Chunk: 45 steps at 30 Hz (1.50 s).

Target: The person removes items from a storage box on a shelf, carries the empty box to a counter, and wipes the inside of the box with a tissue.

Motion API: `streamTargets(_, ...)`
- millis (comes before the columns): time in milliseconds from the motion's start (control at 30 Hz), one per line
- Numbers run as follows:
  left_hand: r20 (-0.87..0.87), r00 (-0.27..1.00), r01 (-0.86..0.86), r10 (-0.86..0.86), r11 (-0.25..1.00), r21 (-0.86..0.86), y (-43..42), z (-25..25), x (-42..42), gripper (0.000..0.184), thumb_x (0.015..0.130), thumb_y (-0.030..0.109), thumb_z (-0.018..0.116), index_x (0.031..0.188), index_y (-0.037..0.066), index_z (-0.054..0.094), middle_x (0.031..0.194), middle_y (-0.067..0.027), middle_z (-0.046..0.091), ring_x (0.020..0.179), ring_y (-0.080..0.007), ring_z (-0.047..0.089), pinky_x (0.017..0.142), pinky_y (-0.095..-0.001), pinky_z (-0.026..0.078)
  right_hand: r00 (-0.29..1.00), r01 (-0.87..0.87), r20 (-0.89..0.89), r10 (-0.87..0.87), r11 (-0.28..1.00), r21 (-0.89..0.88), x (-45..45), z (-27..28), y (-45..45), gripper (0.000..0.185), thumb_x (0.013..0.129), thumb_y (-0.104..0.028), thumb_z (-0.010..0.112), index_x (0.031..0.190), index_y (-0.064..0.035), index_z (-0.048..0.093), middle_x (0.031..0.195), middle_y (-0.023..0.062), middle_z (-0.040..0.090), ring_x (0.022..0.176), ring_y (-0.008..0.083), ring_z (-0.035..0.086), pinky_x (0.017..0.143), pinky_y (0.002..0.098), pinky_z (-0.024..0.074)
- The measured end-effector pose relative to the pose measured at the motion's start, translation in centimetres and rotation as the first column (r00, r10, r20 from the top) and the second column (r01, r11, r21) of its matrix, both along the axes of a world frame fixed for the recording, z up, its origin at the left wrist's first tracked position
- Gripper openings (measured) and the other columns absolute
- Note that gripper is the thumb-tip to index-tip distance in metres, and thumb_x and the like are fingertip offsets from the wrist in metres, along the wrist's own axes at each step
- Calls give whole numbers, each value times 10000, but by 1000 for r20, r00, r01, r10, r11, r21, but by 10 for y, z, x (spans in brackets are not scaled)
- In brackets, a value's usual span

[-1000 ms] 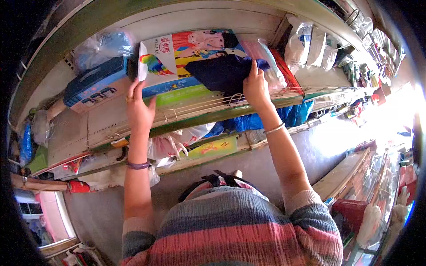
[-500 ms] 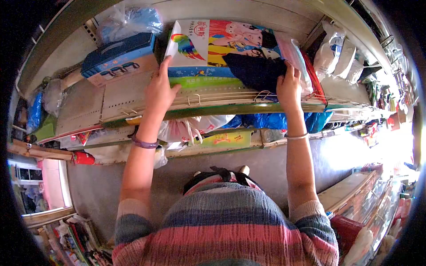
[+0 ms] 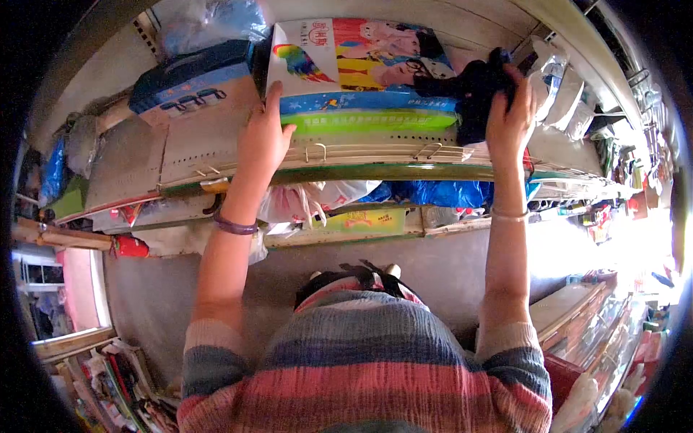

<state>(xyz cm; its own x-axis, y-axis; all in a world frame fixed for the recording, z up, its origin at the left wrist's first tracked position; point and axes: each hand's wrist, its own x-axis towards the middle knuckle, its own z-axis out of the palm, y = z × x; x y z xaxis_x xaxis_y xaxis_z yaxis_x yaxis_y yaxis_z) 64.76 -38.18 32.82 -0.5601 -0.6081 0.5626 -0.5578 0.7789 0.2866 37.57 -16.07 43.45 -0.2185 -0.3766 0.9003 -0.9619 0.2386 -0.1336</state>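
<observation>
A flat printed box (image 3: 303, 103) lies on the upper shelf, with a rainbow parrot and cartoon figures on its lid. At its left edge rests my left hand (image 3: 264, 137), index finger stretched along the side and thumb spread apart. My right hand (image 3: 511, 119) grips a dark cloth (image 3: 473, 101) at the box's right end. The cloth is bunched, and part of it covers the lid's right side. My right fingertips are partly hidden in its folds.
A blue box with pictured glasses (image 3: 191, 86) stands to the left, below a plastic-wrapped blue bundle (image 3: 213, 27). White bags (image 3: 567, 101) sit at the right. A wire rail (image 3: 375, 157) runs along the shelf front. Below are blue bags (image 3: 440, 193) and a white bag (image 3: 339, 193).
My right hand has moved right with the dark cloth, which is now bunched and uncovers more of the box's front. My left hand stays at the box's left edge.
</observation>
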Motion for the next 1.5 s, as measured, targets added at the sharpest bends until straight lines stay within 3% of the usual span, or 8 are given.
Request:
streamTargets(100,82,996,-52,44,994,92,8,12,1,759,726,183,705,1354,154,280,951,-232,575,788,-407,613,651,-455,517,992,-57,122,-36,733,678,16,-42,7,337,792,-184,547,1122,-120,557,995,191,596,894,371,579,793,466,467)
streamTargets(200,75,997,-10,2,994,110,6,13,4,773,731,186,697,1370,160,263,974,-239,574,765,-404,615,648,-461,518,891,-319,452,-51,637,702,1,-57,-1,260,822,-230,508,1022,-97,609,989,195,600,894,417,565,790,484,463)
streamTargets(400,39,999,4,-9,990,140,2,5,5,816,709,116,712,1382,140,251,1026,-242,591,775,-437,592,672,-488,491,955,-264,208,213,289,920,11,-23,-17,252,797,-200,494,947,-62,642,1040,143,627,919,311,613,774,425,504)
streamTargets(533,-48,993,112,-105,976,186,-1,9,9,779,720,-7,568,1408,162,242,945,-283,566,819,-437,571,707,-497,477,806,-417,203,556,291,861,24,-78,-60,223,796,-214,490,883,-72,637,1015,105,624,927,273,606,794,394,500)
streamTargets(1000,-33,888,422,-459,782,459,-53,46,26,557,746,-61,414,1235,173,542,1110,-219,566,993,-369,579,854,-403,449,716,-639,529,455,125,759,190,-102,-210,278,792,-212,493,986,-71,634,955,221,617,897,379,585,835,450,455)
streamTargets(1367,398,848,207,-350,910,359,-60,79,11,406,813,12,446,1125,196,631,1095,-174,589,962,-342,604,820,-362,468,570,-702,392,722,180,689,268,-159,-277,307,870,-205,500,1126,-56,582,1198,171,558,1202,268,455,1043,377,287)
streamTargets(1467,463,834,148,-298,931,333,-34,110,19,387,822,47,470,1123,231,631,1082,-173,590,933,-352,607,800,-377,472,87,-994,578,811,113,-9,273,-127,-247,524,825,-226,609,1291,-45,449,1310,134,471,1215,262,434,1033,377,312)
streamTargets(1500,388,852,238,-352,920,312,-53,85,15,370,825,69,484,1129,224,628,1072,-172,594,904,-354,615,790,-387,475,241,-971,510,826,212,114,276,-121,-240,499,826,-192,600,1277,-32,457,1289,163,480,1190,295,454,1014,390,334)
